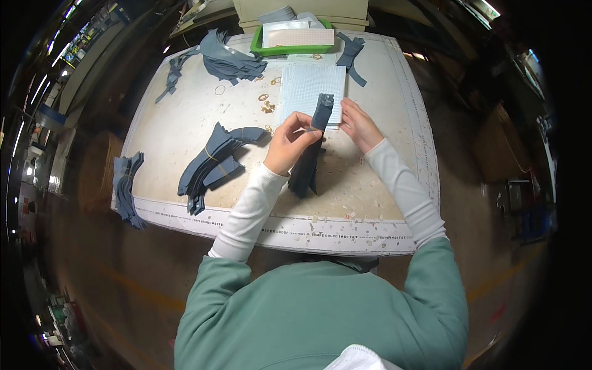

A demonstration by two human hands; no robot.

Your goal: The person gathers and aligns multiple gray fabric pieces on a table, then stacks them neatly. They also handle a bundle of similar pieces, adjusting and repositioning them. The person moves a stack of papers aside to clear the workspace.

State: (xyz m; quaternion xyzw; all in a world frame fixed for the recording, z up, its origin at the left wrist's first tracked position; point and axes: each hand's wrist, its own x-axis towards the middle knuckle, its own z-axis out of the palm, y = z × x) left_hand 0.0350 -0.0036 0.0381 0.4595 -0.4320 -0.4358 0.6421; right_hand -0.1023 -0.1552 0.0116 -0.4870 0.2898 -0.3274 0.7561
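Observation:
A tall stack of dark blue cut material pieces stands tilted over the table in front of me. My left hand is closed around its upper part, thumb across the near face, and a thin tan band shows beside the thumb. Just right of the stack, my right hand has its fingers stretched out and apart, with nothing visible in them. Its fingertips are close to the edge of some white gridded sheets lying behind the stack. Whether they touch the sheets I cannot tell.
Banded bundles of blue pieces lie left of my left hand. Another bundle rests at the table's left edge. Loose blue pieces fan out at the back. A green tray holds sheets, and rubber bands are scattered nearby.

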